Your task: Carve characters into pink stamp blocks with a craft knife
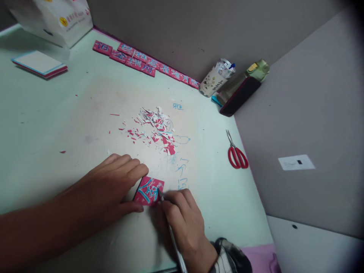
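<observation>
A small pink-red square tile [149, 191] with a blue-outlined character lies on the table in front of me. My left hand [121, 184] steadies it from the left, fingertips at its upper corner and thumb along its lower edge. In my right hand [184, 218] is a slim silver craft knife [174, 239], held like a pen. Its dark pointed tip meets the tile's right side, over the character. Beyond the tile lies a loose heap of red and white scraps [157, 123].
Red tiles with characters [133, 60] line the back wall. A stack of cards [40, 62] and a white paper bag [65, 22] lie at the left. Toward the right are a can of pens [213, 81], a green-lidded bottle [257, 70], a dark phone-like slab [240, 96] and red-handled scissors [237, 156].
</observation>
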The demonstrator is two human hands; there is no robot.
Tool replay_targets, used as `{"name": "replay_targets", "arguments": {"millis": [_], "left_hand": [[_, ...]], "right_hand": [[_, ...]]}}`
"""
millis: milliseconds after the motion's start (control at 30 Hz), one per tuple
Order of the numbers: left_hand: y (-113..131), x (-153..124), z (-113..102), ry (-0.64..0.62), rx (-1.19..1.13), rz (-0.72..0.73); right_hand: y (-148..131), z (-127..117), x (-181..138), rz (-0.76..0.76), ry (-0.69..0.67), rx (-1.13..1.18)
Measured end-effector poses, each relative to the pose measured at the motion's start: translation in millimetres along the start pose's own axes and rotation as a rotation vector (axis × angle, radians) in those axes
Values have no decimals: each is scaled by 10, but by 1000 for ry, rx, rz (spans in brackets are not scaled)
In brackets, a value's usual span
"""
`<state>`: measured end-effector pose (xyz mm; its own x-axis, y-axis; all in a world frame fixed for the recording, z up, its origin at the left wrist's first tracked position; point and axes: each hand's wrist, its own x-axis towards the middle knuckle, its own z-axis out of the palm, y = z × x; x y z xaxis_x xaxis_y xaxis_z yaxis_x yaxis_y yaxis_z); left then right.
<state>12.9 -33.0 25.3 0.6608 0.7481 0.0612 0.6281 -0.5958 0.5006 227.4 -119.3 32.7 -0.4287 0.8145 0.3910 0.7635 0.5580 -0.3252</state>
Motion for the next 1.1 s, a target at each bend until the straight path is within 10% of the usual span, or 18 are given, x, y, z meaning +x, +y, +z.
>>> {"name": "replay_targets", "arguments": {"millis": [367, 633, 1100], "left_hand": [[76, -1, 58, 63, -11, 10], [140, 17, 45, 38, 29, -5], [148, 7, 49, 74, 19, -15]], "right_hand": [[-37, 94, 61, 77, 152, 45], [-34, 3, 72, 478, 122, 441], [-67, -55, 159, 536, 167, 499]]}}
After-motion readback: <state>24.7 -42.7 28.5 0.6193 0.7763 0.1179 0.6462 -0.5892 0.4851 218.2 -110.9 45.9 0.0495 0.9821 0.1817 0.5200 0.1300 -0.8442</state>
